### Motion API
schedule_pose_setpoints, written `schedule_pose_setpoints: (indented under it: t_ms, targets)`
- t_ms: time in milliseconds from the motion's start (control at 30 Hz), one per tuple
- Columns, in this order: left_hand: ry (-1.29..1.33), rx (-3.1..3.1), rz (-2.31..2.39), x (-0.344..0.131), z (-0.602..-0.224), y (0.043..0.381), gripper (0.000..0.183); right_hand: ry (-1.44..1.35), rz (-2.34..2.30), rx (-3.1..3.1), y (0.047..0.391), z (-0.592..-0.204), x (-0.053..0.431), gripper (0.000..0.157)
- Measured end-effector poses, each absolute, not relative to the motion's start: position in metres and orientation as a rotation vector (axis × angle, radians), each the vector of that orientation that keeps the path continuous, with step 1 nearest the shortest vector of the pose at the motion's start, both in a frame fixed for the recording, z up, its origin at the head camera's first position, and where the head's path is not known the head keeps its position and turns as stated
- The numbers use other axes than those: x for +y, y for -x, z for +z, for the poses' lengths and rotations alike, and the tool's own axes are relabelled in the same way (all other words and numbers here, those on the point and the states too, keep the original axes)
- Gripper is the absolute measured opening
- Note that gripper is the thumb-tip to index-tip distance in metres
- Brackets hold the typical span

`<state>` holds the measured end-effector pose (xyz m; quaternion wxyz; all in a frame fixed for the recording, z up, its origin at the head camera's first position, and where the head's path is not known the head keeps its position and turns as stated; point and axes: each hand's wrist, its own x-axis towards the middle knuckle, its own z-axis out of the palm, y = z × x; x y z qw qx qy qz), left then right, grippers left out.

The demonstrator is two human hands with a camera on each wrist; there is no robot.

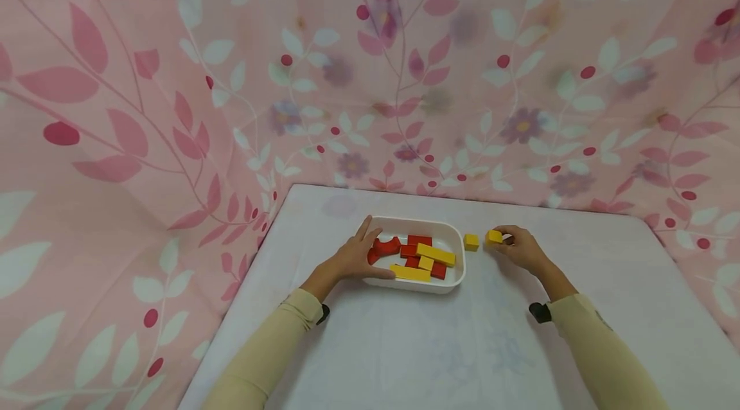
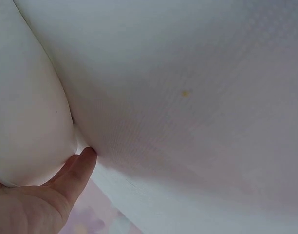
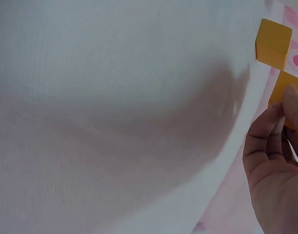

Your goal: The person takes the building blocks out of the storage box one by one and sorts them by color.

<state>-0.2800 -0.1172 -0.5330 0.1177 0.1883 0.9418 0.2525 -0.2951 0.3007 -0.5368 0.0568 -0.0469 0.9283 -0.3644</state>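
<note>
At the far part of the white-covered table (image 1: 451, 346), just right of a loose yellow cube (image 1: 471, 243): one held yellow cube (image 1: 493, 236), pinched between thumb and fingers of the right hand (image 1: 523, 249), the nearer hand to both. Loose cube, between held cube and the right end of a white tray (image 1: 459, 276); tray's long axis running left to right. Left hand (image 1: 352, 258), fingers spread and extended against the tray's left end, grasping no block. Tray: smooth, rounded corners, low walls. Contents: two yellow bars (image 1: 435, 254), one slanting across flat-sided red blocks (image 1: 419, 240), the other along the near wall; a small yellow block (image 1: 426, 263); curved red pieces (image 1: 386, 247). Blocks even-coloured, crisp-edged; wood or plastic, I cannot tell. Backdrop: pink leaf-printed cloth (image 1: 370, 89), softly creased.
</note>
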Motion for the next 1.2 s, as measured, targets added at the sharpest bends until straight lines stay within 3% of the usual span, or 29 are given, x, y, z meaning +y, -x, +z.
schedule_pose_setpoints:
  t_ms: [1200]
  targets:
    - [-0.518, 2.735, 0.736, -0.117, -0.537, 0.284, 0.116, -0.002, -1.072, 2.655, 0.305, -0.553, 0.299, 0.049]
